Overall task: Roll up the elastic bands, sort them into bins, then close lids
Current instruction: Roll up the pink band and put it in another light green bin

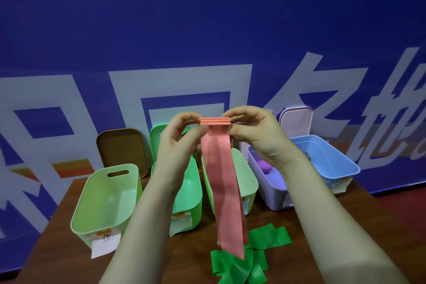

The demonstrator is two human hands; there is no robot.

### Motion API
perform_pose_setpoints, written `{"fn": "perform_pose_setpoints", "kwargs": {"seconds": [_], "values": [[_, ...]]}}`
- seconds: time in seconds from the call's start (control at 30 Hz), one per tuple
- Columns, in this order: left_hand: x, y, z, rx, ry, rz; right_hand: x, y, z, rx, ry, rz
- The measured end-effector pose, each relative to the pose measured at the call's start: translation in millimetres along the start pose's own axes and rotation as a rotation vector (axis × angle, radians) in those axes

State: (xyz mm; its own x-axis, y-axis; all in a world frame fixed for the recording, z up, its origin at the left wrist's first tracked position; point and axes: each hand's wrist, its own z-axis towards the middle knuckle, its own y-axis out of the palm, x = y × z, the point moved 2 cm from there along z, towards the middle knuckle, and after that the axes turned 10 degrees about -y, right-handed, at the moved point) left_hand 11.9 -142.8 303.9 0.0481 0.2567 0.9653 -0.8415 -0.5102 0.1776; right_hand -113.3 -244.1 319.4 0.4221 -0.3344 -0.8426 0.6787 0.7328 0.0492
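I hold a pink elastic band (227, 191) up above the table. Its top end is folded over into a few flat layers, and the long tail hangs down to the table. My left hand (177, 143) pinches the left side of the folded end. My right hand (255, 136) pinches its right side. A green elastic band (249, 258) lies crumpled on the table under the tail. A row of open bins stands behind: three pale green bins (103, 200) (191, 196) (247, 182), a lilac bin (269, 189) with a purple roll (264, 165) inside, and a blue bin (332, 161).
Lids lean against the blue wall behind the bins: a brown lid (122, 150), a green lid (159, 138) and a white lid (296, 121). Paper labels (105, 244) hang on the bins' fronts. The brown table (57, 258) ends at the left and right.
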Motion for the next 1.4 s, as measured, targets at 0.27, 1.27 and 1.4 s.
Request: {"fn": "perform_pose_setpoints", "kwargs": {"seconds": [0.27,1.27,1.4], "values": [[-2.0,1.4,3.7,0.043,-0.017,0.046,1.8,0.4,-1.2,-0.038,0.022,-0.015],[-5.9,7.2,-2.6,0.017,-0.042,0.062,5.5,-1.1,-6.2,-0.053,0.036,-0.077],[-7.3,8.3,-2.1,-0.02,-0.102,0.066,4.4,-3.0,-6.9,-0.032,0.001,-0.082]]}}
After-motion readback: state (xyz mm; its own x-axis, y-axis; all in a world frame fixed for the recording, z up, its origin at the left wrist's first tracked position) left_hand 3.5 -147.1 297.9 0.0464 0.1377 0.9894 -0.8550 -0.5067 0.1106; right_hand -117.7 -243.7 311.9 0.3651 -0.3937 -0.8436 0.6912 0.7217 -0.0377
